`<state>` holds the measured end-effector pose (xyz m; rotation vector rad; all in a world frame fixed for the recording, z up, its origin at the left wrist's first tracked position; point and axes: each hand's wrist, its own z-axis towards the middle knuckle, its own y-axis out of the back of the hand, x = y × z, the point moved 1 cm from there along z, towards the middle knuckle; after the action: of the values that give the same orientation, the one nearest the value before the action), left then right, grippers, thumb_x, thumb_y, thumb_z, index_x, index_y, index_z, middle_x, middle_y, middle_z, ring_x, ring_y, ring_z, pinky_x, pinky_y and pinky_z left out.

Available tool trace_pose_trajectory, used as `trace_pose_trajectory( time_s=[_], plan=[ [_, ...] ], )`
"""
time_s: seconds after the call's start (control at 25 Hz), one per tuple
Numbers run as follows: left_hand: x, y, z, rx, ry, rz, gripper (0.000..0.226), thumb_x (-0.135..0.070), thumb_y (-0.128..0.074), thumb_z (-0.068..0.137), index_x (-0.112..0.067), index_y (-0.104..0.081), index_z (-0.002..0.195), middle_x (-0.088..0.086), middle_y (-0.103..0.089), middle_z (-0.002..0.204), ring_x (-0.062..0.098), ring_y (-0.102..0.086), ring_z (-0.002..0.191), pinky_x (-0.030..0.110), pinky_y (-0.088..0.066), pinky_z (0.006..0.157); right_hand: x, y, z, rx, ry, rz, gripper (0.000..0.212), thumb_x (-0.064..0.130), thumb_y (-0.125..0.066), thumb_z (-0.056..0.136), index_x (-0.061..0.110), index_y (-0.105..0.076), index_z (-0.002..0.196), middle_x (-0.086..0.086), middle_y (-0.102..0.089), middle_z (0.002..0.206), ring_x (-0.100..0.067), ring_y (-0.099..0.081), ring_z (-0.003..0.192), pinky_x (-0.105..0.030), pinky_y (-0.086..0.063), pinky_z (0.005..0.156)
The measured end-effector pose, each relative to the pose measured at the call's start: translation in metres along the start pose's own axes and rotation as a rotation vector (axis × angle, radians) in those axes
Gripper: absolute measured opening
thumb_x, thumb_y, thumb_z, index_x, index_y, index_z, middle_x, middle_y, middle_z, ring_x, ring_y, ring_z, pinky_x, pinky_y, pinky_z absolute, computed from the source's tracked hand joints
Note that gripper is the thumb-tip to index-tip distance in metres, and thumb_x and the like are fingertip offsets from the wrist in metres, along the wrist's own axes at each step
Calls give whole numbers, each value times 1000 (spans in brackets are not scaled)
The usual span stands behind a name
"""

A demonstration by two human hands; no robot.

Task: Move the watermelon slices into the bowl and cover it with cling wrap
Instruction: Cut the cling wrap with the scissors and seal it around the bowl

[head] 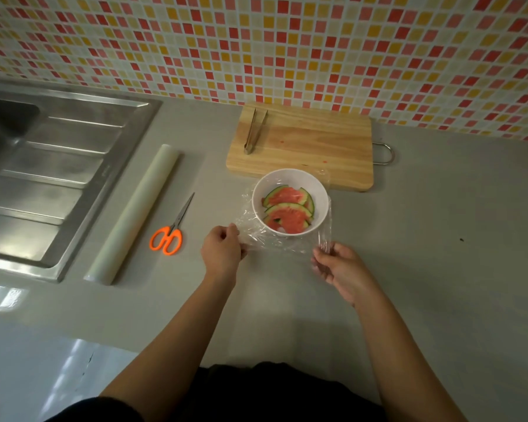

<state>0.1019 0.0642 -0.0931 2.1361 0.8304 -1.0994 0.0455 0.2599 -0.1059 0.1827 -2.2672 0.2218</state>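
Observation:
A white bowl point(290, 179) stands on the grey counter in front of the cutting board. Several watermelon slices point(288, 210) with green rind lie inside it. A sheet of clear cling wrap point(256, 233) lies draped over the bowl and hangs down crumpled on the near side. My left hand point(223, 251) pinches the near left corner of the sheet. My right hand point(337, 264) pinches the near right corner, just below the bowl's right side. Both hands sit close to the counter, nearer to me than the bowl.
A wooden cutting board point(311, 144) with metal tongs point(253, 132) lies behind the bowl. Orange-handled scissors point(171, 229) and the cling wrap roll point(134, 214) lie to the left. A steel sink point(43, 166) fills the far left. A tiled wall runs behind.

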Motion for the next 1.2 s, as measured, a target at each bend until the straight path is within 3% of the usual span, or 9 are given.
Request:
trace_pose_trajectory(
  time_s=[0.16,0.28,0.4,0.52,0.68,0.84,1.0,1.12,1.2],
  plan=[
    [7,-1,9,7,-205,331,26,-30,-53,94,-7,-56,81,4,-59,65,16,-55,48,27,-45,53,-8,4,4,-121,82,-317,17,9,-63,86,21,-54,78,-1,-56,80,-9,-55,66,-29,-55,67],
    [6,-3,16,29,-138,333,29,-36,-56,92,-8,-58,84,6,-61,65,14,-54,48,25,-42,51,-8,8,3,-171,135,-425,17,13,-67,83,23,-56,75,1,-56,73,-13,-54,59,-44,-54,78],
    [9,1,22,42,-32,250,21,-34,-61,88,-13,-60,87,3,-60,69,15,-53,56,26,-42,55,-4,10,-2,-196,251,-669,18,19,-71,80,18,-59,93,-1,-59,82,-18,-56,69,-33,-49,73],
    [9,6,25,95,-327,217,11,-15,-60,88,-25,-59,93,-4,-50,90,14,-50,72,25,-44,64,0,11,-6,-220,526,-812,52,9,-71,77,18,-48,123,1,-50,101,-13,-54,68,-27,-44,72],
    [8,8,30,194,-580,475,27,-2,-52,91,-21,-71,93,-3,-47,93,4,-48,76,2,-34,67,-1,9,-7,-173,550,-834,41,6,-69,76,19,-55,112,-2,-52,102,-14,-56,69,-29,-48,73],
    [-1,13,35,135,-379,265,15,-7,-53,77,-20,-61,78,-2,-50,88,11,-47,70,19,-37,61,3,27,-2,-150,235,-788,36,24,-76,69,16,-64,102,-2,-56,103,-12,-56,72,-22,-42,73],
    [-16,14,53,85,-156,27,6,-19,-46,71,-18,-49,76,0,-52,76,24,-48,76,33,-38,65,31,34,1,-407,285,-656,34,36,-52,91,6,-64,101,-9,-65,97,-20,-57,86,-26,-39,77],
    [-31,-1,72,211,-67,263,44,-41,-33,92,-17,-63,71,6,-62,77,29,-57,80,38,-44,78,51,16,27,-333,156,-527,70,67,-24,88,9,-65,82,-14,-68,92,-31,-62,91,-42,-48,90],
    [-43,-16,75,376,3,338,67,-57,-23,93,-13,-57,56,7,-57,62,24,-53,61,33,-42,67,60,3,47,-219,48,-446,83,84,-14,71,17,-61,67,-12,-66,80,-30,-62,82,-42,-50,89]
  ],
)
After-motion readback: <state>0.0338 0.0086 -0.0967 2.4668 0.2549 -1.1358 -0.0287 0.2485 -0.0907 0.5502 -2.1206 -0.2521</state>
